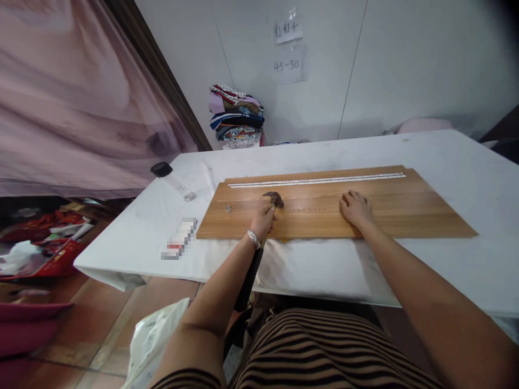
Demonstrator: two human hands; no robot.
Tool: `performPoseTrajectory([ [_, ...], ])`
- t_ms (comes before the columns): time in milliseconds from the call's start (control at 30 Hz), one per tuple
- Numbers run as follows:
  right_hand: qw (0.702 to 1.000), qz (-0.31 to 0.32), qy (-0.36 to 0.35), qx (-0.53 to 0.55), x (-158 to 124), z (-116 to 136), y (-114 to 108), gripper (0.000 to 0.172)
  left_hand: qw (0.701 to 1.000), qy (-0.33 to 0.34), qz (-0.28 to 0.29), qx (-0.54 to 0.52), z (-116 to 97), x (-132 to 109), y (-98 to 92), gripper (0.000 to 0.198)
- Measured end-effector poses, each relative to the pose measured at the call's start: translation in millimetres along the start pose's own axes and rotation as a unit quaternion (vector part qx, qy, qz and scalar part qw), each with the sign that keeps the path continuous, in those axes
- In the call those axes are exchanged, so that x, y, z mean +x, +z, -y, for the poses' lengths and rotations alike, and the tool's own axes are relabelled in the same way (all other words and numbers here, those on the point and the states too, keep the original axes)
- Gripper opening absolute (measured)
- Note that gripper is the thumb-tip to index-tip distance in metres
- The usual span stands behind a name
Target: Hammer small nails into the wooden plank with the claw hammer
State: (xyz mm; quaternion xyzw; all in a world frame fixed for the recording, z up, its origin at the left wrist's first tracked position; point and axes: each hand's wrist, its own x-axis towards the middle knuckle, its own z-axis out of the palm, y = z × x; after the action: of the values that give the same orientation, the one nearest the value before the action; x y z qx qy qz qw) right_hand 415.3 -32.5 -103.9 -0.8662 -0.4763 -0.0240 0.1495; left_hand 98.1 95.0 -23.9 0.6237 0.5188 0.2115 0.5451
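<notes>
My left hand (pixel 261 221) is closed around the handle of a claw hammer (pixel 276 199), close under its head. The black grip hangs past my wrist over the table's front edge. Beneath the hammer lies a wide wooden board (pixel 417 208). A row of small dark nails (pixel 312 209) runs along its middle, to the right of the hammer head. My right hand (pixel 357 208) rests palm down on the board beyond the row's right end, its fingers stretched out and holding nothing. Near the board's left end sits a little cluster of loose nails (pixel 228 208).
Two white strips (pixel 316 180) lie along the board's far side. On the white-covered table (pixel 133 232), left of the board, are a clear bottle with black lid (pixel 174 181) and a blurred-out packet (pixel 179 239). Folded clothes (pixel 237 116) are stacked behind the table, against the wall.
</notes>
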Motion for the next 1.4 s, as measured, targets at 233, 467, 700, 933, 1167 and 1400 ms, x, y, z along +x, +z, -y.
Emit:
performPoseTrajectory([
  [233,1.000,-0.010,0.000,0.003,-0.6,0.0,-0.2,0.042,1.000,-0.002,0.003,-0.004,0.8,0.3,0.0,0.034],
  [467,1.000,-0.005,-0.005,0.001,-0.9,0.7,-2.2,0.041,1.000,-0.001,0.000,0.007,-1.3,-1.8,-0.2,0.031],
  [700,1.000,-0.004,0.002,-0.006,-1.8,2.5,-3.1,0.042,1.000,0.001,0.004,-0.006,1.0,0.4,-0.2,0.035],
  [933,1.000,-0.003,0.000,-0.005,-1.2,2.1,-2.9,0.041,1.000,0.004,0.003,0.002,0.6,-2.1,-0.7,0.030],
  [1167,1.000,0.007,0.005,-0.011,-0.8,2.4,-4.0,0.041,1.000,0.007,0.002,-0.007,1.8,0.0,-0.1,0.036],
  [1400,1.000,-0.003,-0.003,-0.003,-2.0,2.2,-4.2,0.042,1.000,0.003,0.003,0.007,0.7,-0.3,0.8,0.030],
])
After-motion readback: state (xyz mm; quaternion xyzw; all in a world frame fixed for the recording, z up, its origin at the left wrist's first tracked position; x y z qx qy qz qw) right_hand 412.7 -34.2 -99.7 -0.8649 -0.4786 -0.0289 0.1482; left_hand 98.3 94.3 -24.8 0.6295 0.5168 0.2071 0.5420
